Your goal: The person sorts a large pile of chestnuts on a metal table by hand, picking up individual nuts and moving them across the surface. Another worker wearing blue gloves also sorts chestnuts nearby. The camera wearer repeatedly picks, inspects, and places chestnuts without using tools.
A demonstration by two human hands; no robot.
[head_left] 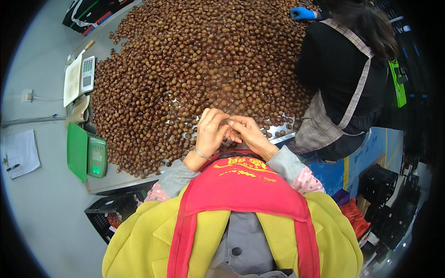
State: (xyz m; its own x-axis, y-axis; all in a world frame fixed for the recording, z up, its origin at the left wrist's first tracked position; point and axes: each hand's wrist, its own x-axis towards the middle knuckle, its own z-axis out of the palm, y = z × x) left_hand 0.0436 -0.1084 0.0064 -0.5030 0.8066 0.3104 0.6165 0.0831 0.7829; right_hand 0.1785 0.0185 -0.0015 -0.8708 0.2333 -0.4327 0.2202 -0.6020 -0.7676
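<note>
My left hand and my right hand meet in front of my chest, over the near edge of the metal table. Fingers of both are curled, and the thumbs and fingertips come together in a pinch. Whatever they hold, if anything, is too small or hidden to make out. A thin bracelet circles my left wrist. Just beyond my fingers spreads a large heap of round, shiny brown nuts, chestnut-like, with pale patches on some. Bare metal shows between the loose nuts nearest my hands.
At the left stand a green scale and a white scale. A co-worker in a checked apron leans over the heap at the right, a blue-gloved hand among the nuts. A black crate sits below the table's left end.
</note>
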